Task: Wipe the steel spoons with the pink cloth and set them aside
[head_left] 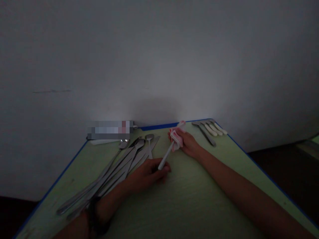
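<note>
My left hand point(154, 169) pinches the lower end of a utensil with a pale metallic handle point(164, 159). The other end of this utensil is covered by a pink and white cloth point(176, 139), so its kind is hidden. My right hand point(188, 142) is closed around the cloth and the covered end. Left of my hands lies a loose pile of long metal cutlery point(117, 166), with a spoon point(140, 143) among it. On the right, several utensils with white handles point(211, 129) lie next to a utensil with a dark handle point(208, 137).
The light green table point(199, 199) has a blue edge and stands against a grey wall point(159, 66). A blurred-out flat object point(109, 130) lies at the back left. A dark band rings my left wrist.
</note>
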